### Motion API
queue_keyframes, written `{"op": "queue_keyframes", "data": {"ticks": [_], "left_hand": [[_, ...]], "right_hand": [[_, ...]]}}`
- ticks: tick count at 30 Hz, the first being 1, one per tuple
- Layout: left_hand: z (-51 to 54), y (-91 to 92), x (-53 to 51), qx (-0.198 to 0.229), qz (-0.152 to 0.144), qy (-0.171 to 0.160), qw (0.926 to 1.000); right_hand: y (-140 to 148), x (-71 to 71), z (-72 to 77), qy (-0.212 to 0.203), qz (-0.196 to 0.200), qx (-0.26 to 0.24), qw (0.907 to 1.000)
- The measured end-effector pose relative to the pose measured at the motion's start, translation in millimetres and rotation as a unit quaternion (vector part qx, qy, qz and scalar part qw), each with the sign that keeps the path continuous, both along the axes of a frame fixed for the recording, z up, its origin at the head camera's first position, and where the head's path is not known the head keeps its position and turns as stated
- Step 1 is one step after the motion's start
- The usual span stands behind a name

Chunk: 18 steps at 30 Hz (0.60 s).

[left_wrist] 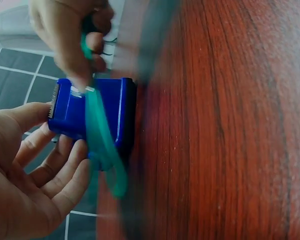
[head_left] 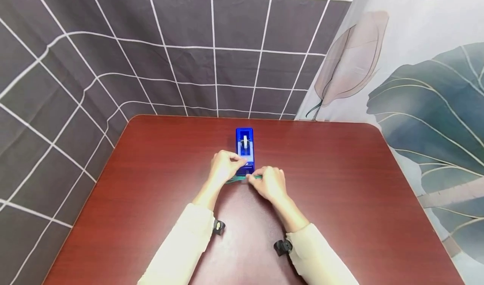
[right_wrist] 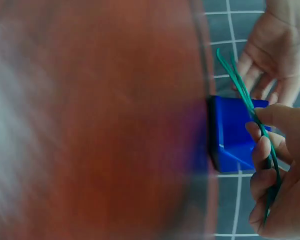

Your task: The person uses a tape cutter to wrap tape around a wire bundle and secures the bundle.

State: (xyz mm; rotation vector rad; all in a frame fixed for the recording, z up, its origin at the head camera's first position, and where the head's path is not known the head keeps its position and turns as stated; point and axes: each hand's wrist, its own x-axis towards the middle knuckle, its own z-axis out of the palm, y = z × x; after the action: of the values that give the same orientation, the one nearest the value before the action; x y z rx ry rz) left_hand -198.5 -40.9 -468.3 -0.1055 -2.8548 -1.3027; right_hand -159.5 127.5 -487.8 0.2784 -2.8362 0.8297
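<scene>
A blue tape dispenser (head_left: 245,144) with a roll of tape in it stands on the table, its serrated cutter toward me. At that cutter, the thumb and index finger of my left hand (head_left: 223,166) come close together. The other fingers curl loosely beside the dispenser in the left wrist view; whether any tape is between the fingertips is hidden. My right hand (head_left: 271,183) pinches a bundle of thin green strands (right_wrist: 241,90) between thumb and fingers. These strands lie across the dispenser's front end, and their looped end (left_wrist: 116,180) points left, beside the left hand.
The red-brown wooden table (head_left: 159,159) ends at a dark grey gridded curtain (head_left: 189,62) behind and to the left. A white curtain with leaf prints (head_left: 423,108) hangs along the right side. A dark wrist camera (head_left: 282,247) sits by the right sleeve.
</scene>
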Motion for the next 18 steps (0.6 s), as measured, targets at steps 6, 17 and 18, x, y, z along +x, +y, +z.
{"op": "queue_keyframes", "data": {"ticks": [6,17,18], "left_hand": [[1.4,1.1,0.0,-0.012,0.013,-0.012,0.9998],[3.2,-0.7,6.6,-0.016,0.014,0.013,0.9997],[3.2,-1.1,7.7,-0.012,0.013,0.026,0.9995]], "right_hand": [[11.1,2.2,6.1,0.029,0.026,-0.036,0.9986],[16.2,4.6,8.7,0.035,0.032,-0.073,0.9961],[16.5,4.7,9.8,0.034,0.032,-0.075,0.9961]]}}
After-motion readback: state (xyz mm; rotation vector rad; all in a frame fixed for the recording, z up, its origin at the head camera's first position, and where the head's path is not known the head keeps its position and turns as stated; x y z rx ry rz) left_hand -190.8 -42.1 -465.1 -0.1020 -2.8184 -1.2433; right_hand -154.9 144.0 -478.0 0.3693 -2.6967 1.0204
